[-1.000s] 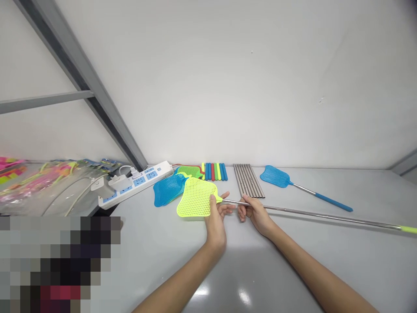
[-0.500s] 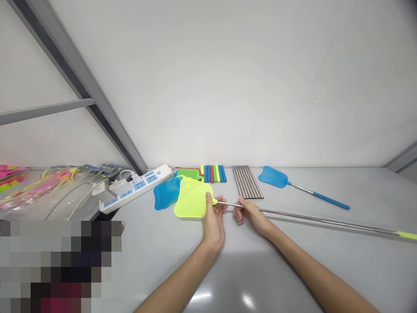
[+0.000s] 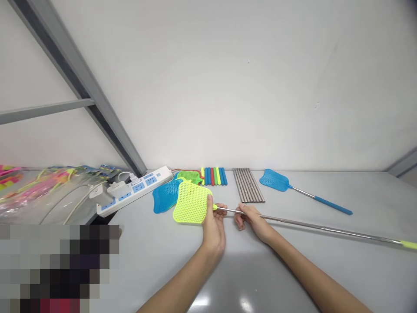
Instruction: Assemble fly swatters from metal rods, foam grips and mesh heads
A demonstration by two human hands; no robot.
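A yellow fly swatter (image 3: 192,203) with a long extended metal rod spans from the middle to the right edge, where its yellow grip begins. My left hand (image 3: 214,226) is closed around the neck, thumb on the head's edge. Farther along the rod, my right hand (image 3: 252,220) pinches the thin metal section. Behind the yellow head lie blue swatter heads (image 3: 165,194) and a green swatter head (image 3: 190,176), partly covered. A complete blue fly swatter (image 3: 274,179) with a short rod rests at the right.
Coloured grip tubes (image 3: 213,176) lie in a row near the wall. Beside them is a row of metal rods (image 3: 248,185). A white power strip (image 3: 135,191) with plugs stands at the left, near plastic-bagged goods (image 3: 48,187). A blurred patch covers the lower left.
The view has shifted slightly, so the things on the table sit a little lower. Both hands keep their hold on the yellow fly swatter, with little visible movement along it.
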